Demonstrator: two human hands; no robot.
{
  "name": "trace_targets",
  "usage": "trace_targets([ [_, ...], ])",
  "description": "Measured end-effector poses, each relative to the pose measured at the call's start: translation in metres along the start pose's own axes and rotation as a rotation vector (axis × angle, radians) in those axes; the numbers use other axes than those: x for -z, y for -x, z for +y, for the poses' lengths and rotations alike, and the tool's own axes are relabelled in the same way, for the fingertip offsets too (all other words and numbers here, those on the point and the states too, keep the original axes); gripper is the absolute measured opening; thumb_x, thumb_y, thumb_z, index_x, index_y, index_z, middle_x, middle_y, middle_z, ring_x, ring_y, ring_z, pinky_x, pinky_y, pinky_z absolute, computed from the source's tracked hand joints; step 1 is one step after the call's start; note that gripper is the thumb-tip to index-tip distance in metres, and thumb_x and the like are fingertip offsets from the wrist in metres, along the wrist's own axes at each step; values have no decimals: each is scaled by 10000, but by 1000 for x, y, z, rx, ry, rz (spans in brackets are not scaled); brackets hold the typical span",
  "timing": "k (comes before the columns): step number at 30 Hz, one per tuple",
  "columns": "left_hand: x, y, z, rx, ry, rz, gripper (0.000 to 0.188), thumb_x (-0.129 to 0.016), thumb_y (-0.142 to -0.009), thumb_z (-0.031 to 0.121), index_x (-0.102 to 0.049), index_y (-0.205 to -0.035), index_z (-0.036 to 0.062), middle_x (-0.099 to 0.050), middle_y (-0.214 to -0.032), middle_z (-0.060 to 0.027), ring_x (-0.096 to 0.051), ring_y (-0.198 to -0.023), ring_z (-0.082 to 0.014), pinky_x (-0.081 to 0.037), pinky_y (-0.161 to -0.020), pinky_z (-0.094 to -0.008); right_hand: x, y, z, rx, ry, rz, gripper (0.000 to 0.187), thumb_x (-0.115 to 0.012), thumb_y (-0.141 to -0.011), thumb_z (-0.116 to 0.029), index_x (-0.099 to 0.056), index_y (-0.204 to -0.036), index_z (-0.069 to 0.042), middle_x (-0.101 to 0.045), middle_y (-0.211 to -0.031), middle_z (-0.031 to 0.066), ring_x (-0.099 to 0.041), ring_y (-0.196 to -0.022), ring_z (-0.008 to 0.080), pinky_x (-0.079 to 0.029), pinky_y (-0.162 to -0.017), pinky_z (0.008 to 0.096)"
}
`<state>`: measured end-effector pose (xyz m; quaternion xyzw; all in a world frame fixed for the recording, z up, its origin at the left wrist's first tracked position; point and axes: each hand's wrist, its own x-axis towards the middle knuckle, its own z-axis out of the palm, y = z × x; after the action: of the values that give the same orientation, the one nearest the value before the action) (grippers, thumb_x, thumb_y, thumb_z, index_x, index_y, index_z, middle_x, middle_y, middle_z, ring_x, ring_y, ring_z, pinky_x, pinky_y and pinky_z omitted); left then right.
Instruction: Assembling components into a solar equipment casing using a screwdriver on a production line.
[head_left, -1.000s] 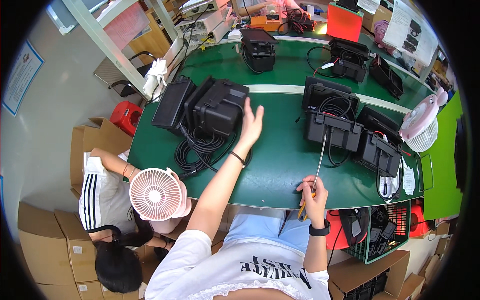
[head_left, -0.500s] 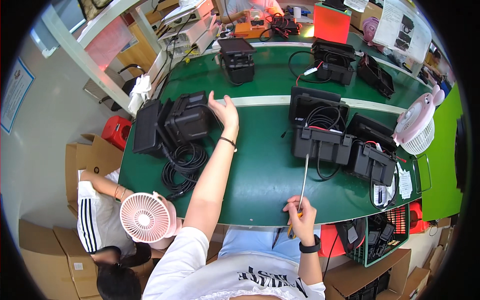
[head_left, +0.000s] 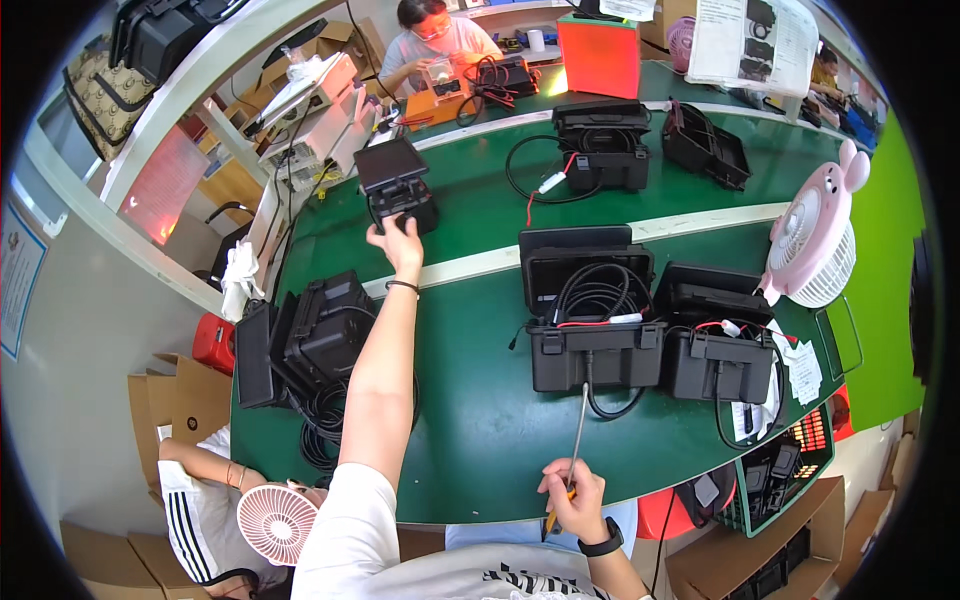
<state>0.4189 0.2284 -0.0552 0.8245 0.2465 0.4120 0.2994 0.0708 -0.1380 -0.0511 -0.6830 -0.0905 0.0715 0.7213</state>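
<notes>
My left hand (head_left: 400, 248) is stretched over the white strip, its fingers curled against the near side of a black box with a flat lid panel (head_left: 392, 162). The fingertips are partly hidden against the dark case. A screwdriver (head_left: 579, 425) with a long metal shaft and a yellow and black handle is in my right hand (head_left: 576, 500). Its shaft points up to the front of an open black case (head_left: 597, 360) holding coiled cable. Another open black case (head_left: 716, 368) with red and white leads stands just right of it.
A black box with panel (head_left: 325, 325) and coiled cable lies on the left of the green table (head_left: 465, 420). More black cases (head_left: 608, 165) stand beyond the white strip (head_left: 480, 265). A pink fan (head_left: 815, 240) stands at right. Co-workers sit at far side (head_left: 435, 50) and lower left (head_left: 205, 510).
My left hand has moved from beside the left box across the strip to the far box. The view has shifted. My right hand still holds the screwdriver.
</notes>
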Motion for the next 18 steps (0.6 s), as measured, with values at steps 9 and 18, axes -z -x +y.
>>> trace_targets([
  [9, 28, 60, 41, 131, 207, 80, 269, -758, -818, 160, -639, -1019, 28, -356, -1205, -241, -371, -1155, -364, -369, -998, -418, -1, -1, 2, 14, -31, -4, 94, -557, -942, -61, -591, -996, 8, -657, -709, 42, -562, -494, 58, -446, -455, 205],
  [18, 127, 163, 62, -297, 197, -113, 371, -717, -821, 69, -543, -1145, 16, -322, -1266, -262, -367, -1201, -417, -338, -1046, -458, -4, -2, 0, 30, 25, -55, 129, -559, -949, -111, -592, -1032, -18, -672, -739, 42, -563, -521, 62, -443, -444, 206],
])
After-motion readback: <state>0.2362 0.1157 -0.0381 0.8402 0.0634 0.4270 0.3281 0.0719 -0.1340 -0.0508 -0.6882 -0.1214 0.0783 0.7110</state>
